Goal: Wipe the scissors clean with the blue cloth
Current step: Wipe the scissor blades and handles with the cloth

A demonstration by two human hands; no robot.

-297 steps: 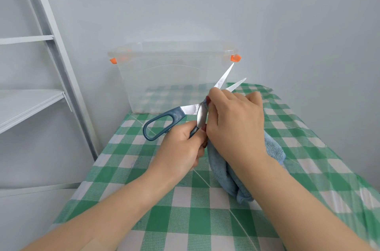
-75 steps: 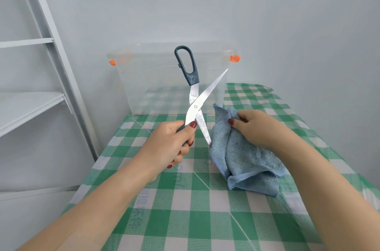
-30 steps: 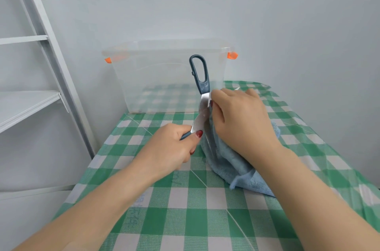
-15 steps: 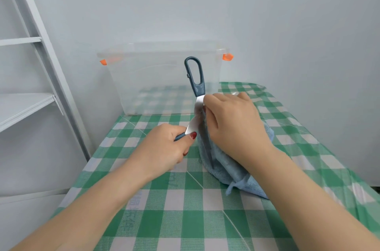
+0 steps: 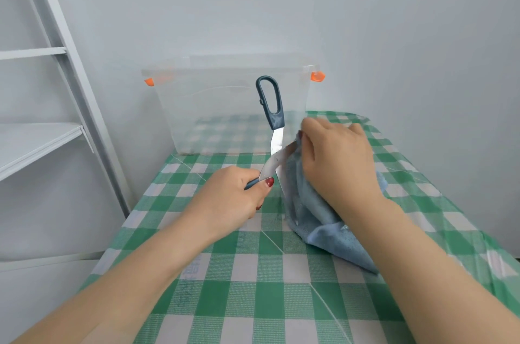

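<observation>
Right hand (image 5: 334, 157) and blue cloth (image 5: 318, 219) have been shifted slightly outward along the blade since half a second ago; a little more bare steel is now exposed near the pivot. 2.5 s ago the cloth was off the blade entirely.

Current state:
- Scissors (image 5: 276, 141) are held splayed open above the counter (image 5: 253, 287). One handle loop points up. The other handle is enclosed in the left hand (image 5: 230, 197) — grip closed tight round it, thumb on top.
- The blade running up-right from the pivot is wrapped in the cloth and pinched through it by the right hand, so that grip is narrow and closed on cloth plus blade. The blade tip is hidden inside the cloth.
- The other blade points down and sits just beside the cloth fold. Contact cannot be confirmed.
- The tail of the cloth is draped on the counter under the right forearm.
- A clear plastic bin (image 5: 213, 107) stands behind, well apart from the work, and a shelf rack (image 5: 36, 141) is at far left.

Progress, as judged: mid-task, with a stroke under way on one blade. No dirt can be made out on the exposed steel, so cleanliness cannot be verified from this view. Probably left — finishing the stroke to the tip, then the downward blade, the pivot area and possibly the handles. The scissors have not yet been set down.
</observation>
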